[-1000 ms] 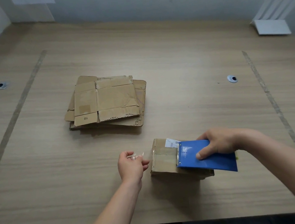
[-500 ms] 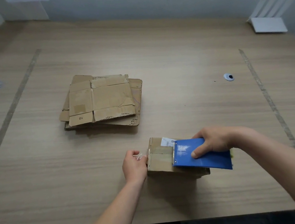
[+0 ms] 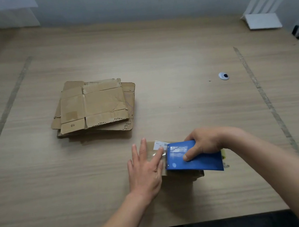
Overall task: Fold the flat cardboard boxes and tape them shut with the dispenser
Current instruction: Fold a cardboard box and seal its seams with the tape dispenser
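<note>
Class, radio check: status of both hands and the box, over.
Left hand flat, pressing tape onto folded box. Right hand grips blue dispenser on box. Nothing blocking.

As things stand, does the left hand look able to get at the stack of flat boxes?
Probably yes. The left hand lies flat on the folded box, holding nothing, and only bare table lies between it and the stack of flat boxes.
</note>
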A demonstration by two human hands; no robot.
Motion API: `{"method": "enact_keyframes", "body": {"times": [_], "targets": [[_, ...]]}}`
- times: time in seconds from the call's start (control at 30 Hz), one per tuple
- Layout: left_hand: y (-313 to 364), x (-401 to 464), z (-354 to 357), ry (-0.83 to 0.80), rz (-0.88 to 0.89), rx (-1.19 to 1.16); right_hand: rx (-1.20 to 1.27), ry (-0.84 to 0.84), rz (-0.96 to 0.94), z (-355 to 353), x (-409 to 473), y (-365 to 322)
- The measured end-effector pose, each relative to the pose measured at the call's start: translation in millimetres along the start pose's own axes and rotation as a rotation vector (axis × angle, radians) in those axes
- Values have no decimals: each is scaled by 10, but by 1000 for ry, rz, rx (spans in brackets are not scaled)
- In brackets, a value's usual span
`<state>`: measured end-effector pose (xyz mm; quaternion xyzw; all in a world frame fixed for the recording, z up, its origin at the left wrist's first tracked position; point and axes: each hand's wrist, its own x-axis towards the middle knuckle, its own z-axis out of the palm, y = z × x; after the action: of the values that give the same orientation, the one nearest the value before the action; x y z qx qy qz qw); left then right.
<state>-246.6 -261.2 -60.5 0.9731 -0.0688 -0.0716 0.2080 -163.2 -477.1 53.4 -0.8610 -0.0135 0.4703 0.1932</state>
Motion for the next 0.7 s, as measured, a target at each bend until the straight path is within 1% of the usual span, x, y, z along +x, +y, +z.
{"method": "enact_keyframes", "body": {"times": [0.1,0.2,0.33,0.53,0.7], "targets": [[-26,6,25,17,1,96,-3,3,-17,-14,-10,30],[-33,21,53,43,10,141,44,-4,-40,-46,-43,155],[-66,18,88,58,11,150,81,-52,-67,-70,-128,476],[-75,24,116,66,21,146,157,-70,-14,-122,-421,1147],[-103,32,128,84,45,131,200,-83,-23,-116,-432,1280]]}}
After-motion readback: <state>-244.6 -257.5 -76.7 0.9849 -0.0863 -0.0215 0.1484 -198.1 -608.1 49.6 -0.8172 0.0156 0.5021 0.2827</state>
